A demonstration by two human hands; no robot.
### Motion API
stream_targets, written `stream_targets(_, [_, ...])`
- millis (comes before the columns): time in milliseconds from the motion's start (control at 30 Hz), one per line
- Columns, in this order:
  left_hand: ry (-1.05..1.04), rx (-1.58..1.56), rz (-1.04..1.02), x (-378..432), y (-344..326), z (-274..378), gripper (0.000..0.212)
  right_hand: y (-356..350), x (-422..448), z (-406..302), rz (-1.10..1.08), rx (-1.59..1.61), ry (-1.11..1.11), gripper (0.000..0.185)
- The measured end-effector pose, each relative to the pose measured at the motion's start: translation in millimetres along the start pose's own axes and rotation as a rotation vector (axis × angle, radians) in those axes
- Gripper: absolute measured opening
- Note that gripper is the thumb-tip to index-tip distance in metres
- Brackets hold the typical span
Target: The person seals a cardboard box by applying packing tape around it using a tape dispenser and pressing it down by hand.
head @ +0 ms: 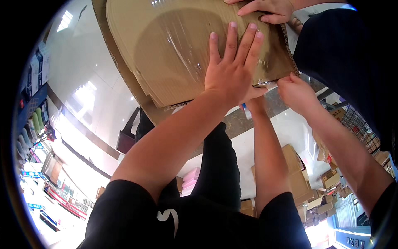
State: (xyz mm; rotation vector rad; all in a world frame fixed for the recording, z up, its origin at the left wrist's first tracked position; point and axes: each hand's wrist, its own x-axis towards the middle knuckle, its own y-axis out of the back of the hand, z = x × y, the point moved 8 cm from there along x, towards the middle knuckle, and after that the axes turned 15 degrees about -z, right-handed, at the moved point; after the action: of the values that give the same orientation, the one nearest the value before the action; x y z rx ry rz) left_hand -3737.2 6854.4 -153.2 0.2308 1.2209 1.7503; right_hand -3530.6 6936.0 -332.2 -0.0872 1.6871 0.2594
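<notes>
My left hand point(231, 67) lies flat with spread fingers on a stack of cardboard sheets point(174, 40), near its lower right corner. Clear, shiny plastic tape or film crosses the cardboard. Below the near edge, my right hand point(255, 102) is partly hidden behind my left hand and the stack's edge; a small blue and white object point(246, 111) shows beside its fingers, its kind unclear. Another person's hand point(295, 91) pinches the corner at the right, and a further hand point(270, 11) rests on the cardboard's upper right part.
A person in dark clothing point(339, 56) stands close at the right. Opened cardboard boxes point(295, 177) lie on the floor at lower right, near a black wire rack point(362, 124). Shelves with goods point(37, 121) line the far left. A dark object point(127, 137) stands by my legs.
</notes>
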Motion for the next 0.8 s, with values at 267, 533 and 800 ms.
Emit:
stream_targets(267, [-0.213,0.159,-0.049,4,-20,29,0.093,-36,-2,29,0.035,0.16,-0.083,0.068])
stream_targets(533, [-0.327,0.504,-0.041,-8,-40,48,0.056,-71,-74,103,0.081,0.373,-0.098,0.07])
stream_targets(800, [-0.328,0.325,-0.144,-11,-38,39,0.06,-92,-185,117,0.203,0.584,-0.032,0.055])
